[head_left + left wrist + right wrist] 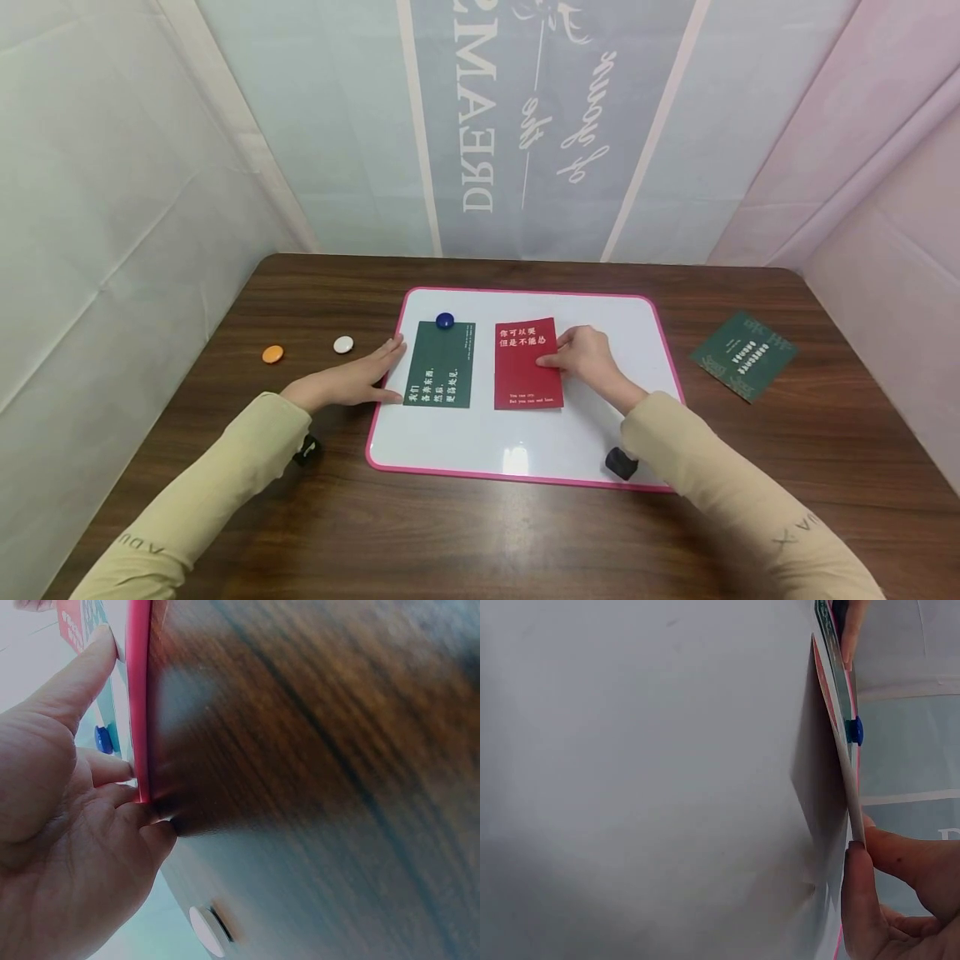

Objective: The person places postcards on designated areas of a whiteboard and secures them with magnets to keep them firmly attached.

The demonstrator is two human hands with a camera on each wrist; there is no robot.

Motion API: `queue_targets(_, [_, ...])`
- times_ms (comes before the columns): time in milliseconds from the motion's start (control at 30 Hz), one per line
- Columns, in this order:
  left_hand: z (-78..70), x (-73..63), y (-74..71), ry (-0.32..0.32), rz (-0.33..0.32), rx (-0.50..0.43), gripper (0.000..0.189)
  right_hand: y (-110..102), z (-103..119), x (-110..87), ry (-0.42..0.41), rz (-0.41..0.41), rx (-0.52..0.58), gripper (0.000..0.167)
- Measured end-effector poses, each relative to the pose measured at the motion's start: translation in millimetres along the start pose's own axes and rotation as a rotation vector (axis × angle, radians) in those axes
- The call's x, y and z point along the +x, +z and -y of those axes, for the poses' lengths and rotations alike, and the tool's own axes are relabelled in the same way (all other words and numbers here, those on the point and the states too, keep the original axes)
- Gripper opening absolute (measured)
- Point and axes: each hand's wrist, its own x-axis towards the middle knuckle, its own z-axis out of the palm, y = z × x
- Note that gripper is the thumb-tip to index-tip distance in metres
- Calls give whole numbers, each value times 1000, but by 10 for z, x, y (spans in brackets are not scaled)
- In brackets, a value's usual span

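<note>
A red card (527, 371) with white lettering is over the middle of a pink-rimmed whiteboard (450, 446). My right hand (587, 358) pinches its right edge between thumb and finger; in the right wrist view the card (847, 776) tilts up from the board at that edge. To its left lies a green card (450, 367), with a round blue magnet (445, 321) at its top edge. My left hand (352, 377) rests at the board's left edge, fingers spread and fairly straight. In the left wrist view, fingertips of the left hand (82, 802) touch the pink rim.
An orange magnet (272, 354) and a white magnet (343, 344) lie on the wooden table (480, 542) left of the board. Another green card (745, 356) lies to the right. A black object (621, 463) sits by the board's lower right, near the right sleeve.
</note>
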Motion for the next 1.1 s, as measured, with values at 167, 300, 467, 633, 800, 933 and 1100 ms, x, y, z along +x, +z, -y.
queue_targets(167, [1,-5,5,5,-1,-1,89,31,-11,20,-2,2,-39,37])
queue_targets(300, [3,-5,10,1,1,-5,89,55,-19,19,-5,-1,-47,37])
queue_targets(467, [7,-2,10,7,-2,-6,89,66,-22,10,-35,-9,-52,36])
queue_targets(633, [-3,-9,4,6,-1,-9,88,54,-16,-12,-83,-5,-68,33])
queue_targets(800, [2,-7,4,3,1,-4,89,43,0,-32,-117,-27,-125,34])
queue_targets(933, [9,3,8,-2,6,1,89,43,8,-37,-121,-38,-164,35])
queue_targets(1100, [21,12,13,7,6,-2,89,39,-6,-38,-139,-41,-188,37])
